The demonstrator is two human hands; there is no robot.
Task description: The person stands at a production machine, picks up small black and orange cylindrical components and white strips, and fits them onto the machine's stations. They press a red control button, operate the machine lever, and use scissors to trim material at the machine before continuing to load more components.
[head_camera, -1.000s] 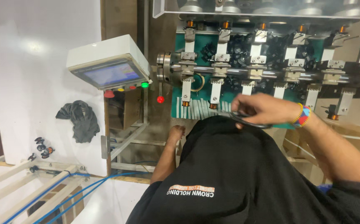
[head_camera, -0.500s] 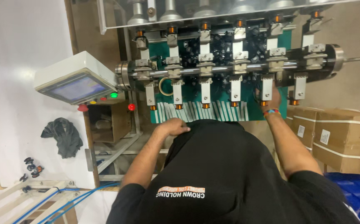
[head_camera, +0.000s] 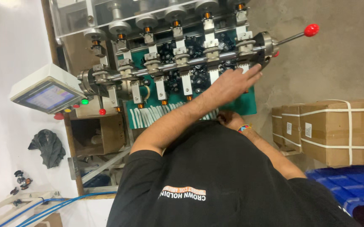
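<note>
My left hand (head_camera: 231, 85) reaches across to the right end of a winding machine. Its fingers are stretched out flat and rest on a white bracket beside the steel shaft (head_camera: 190, 62). It holds nothing. My right hand (head_camera: 229, 119), with a coloured wristband, sits close to my chest at the lower edge of the green plate (head_camera: 245, 105). My black shirt and left forearm mostly hide it, so its fingers do not show. A row of white pieces (head_camera: 157, 115) lines the plate's lower edge.
A lever with a red knob (head_camera: 311, 30) sticks out at the machine's right. A tilted touch-screen panel (head_camera: 47, 94) with coloured buttons stands at the left. Strapped cardboard boxes (head_camera: 337, 126) and a blue crate (head_camera: 341, 185) sit at the right. A dark rag (head_camera: 47, 147) hangs at the left.
My left hand has gone from the plate's lower edge up and right to the shaft's end. My right hand has dropped from the fixtures to the plate's lower edge. The view has shifted.
</note>
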